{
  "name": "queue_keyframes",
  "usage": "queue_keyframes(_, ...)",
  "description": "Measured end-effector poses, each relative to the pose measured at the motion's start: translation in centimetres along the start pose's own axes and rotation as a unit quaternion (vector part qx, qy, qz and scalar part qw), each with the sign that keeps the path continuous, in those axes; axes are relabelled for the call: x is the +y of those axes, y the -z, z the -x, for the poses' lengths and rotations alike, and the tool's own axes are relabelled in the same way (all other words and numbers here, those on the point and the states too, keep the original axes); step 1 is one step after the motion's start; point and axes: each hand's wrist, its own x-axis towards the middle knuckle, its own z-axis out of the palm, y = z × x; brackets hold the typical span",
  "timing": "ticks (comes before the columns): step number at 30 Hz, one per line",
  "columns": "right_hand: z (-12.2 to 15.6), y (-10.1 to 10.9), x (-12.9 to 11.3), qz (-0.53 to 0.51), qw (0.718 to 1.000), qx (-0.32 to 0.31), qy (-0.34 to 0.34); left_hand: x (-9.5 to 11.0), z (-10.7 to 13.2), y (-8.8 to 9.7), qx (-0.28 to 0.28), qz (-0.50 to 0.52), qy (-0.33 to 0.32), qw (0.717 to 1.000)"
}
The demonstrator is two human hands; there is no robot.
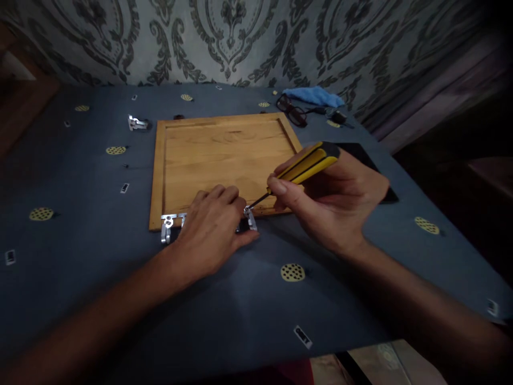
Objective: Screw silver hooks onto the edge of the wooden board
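Note:
A wooden panel [224, 166] with a raised frame lies flat on the table. Shiny metal hinge pieces sit along its near edge: one hinge [167, 227] at the left corner, and another hinge [251, 218] further right. My left hand [212, 230] is closed over the near edge beside the right hinge, thumb below and fingers curled on top; its palm hides part of the metal. In my right hand [336, 198] is a yellow and black screwdriver [308, 164], slanted down to the left. Its tip meets the right hinge close to my left fingers.
Another metal hinge [138, 123] lies beyond the panel's left corner, and a small screw-like piece [125, 165] lies nearer. Eyeglasses [295, 113], a blue cloth [315, 96] and a dark flat object [387, 184] are on the right. Patterned wall covering [232, 43] rises behind the table.

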Motion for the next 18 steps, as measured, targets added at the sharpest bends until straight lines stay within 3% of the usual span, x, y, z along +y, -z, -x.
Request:
queue_keyframes(12, 1.2, 0.6, 1.1, -0.066, 0.994, 0.051, -0.063, -0.1, 0.0, -0.2, 0.008, 0.001, 0.002, 1.0)
queue_keyframes(18, 1.2, 0.5, 1.0, -0.081, 0.994, 0.033, -0.068, 0.0, -0.1, 0.0, -0.003, 0.002, 0.007, 1.0)
